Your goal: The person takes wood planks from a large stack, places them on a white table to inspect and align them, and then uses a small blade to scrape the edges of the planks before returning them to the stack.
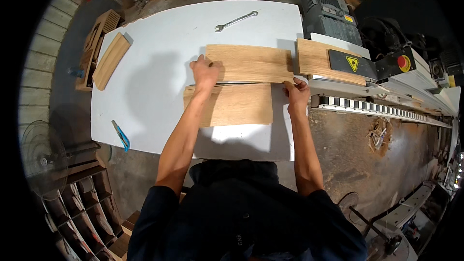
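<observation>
A light-brown wood-grain board [251, 63] lies lengthwise across the white table. My left hand [206, 71] grips its left end, fingers bent over the edge. At its near right corner my right hand [297, 92] pinches the board between thumb and fingers. Just nearer to me lies a stack of similar boards [237, 105], its far edge close to the held board. Another wood-grain board [314, 60] rests at the machine to the right, close to the held board's right end and partly under a black guard.
On the white table [140, 58] lie a wrench [237, 21], a blue utility knife [121, 136] and a curved-looking board piece [111, 61]. Right of it stands a machine with a grey motor [325, 12], a red stop button [403, 63] and a toothed-looking conveyor track [382, 110].
</observation>
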A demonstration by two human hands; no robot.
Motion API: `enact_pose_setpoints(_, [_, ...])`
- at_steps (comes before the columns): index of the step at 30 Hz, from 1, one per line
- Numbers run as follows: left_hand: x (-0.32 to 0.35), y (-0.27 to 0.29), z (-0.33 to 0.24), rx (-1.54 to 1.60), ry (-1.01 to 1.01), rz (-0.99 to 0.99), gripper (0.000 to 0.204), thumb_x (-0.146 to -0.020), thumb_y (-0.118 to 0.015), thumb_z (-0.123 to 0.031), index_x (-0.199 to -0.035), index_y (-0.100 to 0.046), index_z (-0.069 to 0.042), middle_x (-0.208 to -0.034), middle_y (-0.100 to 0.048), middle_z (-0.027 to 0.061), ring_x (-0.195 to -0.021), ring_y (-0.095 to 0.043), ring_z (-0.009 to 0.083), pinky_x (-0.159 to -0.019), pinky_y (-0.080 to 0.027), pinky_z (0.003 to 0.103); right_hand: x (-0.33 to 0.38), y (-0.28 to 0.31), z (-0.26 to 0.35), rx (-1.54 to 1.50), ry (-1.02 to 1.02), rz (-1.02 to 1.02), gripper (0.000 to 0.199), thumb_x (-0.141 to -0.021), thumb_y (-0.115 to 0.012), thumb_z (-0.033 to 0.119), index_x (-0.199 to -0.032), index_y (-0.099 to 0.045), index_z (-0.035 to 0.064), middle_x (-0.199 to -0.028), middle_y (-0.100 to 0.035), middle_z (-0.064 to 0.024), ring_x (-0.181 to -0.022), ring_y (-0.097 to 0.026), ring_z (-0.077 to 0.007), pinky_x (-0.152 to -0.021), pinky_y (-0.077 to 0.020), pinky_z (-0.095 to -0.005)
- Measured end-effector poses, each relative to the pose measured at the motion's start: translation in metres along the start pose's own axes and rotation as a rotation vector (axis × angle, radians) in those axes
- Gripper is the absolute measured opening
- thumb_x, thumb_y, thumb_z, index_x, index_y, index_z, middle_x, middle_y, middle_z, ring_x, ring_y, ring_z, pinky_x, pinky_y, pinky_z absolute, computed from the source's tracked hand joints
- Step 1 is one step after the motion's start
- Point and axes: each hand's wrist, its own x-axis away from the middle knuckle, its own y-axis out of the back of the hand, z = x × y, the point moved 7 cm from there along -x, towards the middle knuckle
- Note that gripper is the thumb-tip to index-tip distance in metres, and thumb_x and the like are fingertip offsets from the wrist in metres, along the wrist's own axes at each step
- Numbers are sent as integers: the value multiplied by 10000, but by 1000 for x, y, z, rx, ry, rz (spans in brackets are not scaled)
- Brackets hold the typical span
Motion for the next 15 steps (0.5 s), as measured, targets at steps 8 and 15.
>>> enact_pose_setpoints(8, [86,84,44,215,151,157,360,-783,-674,-125,-1064,-566,72,-1115,-437,208,-954,-507,224,-779,-481,327,107,0,23,59,-1,263,122,-889,-648,138,-860,-617,24,-638,-568,-5,-463,-442,-62,-414,-357,-210])
enact_pose_setpoints(15, [92,77,92,292,432,401,533,-788,-725,-181,-1187,-521,107,-1055,-597,197,-945,-589,246,-841,-485,343,83,-4,0,668,284,316,422,-854,-667,348,-904,-603,-66,-707,-624,-114,-594,-576,-163,-558,-484,-308])
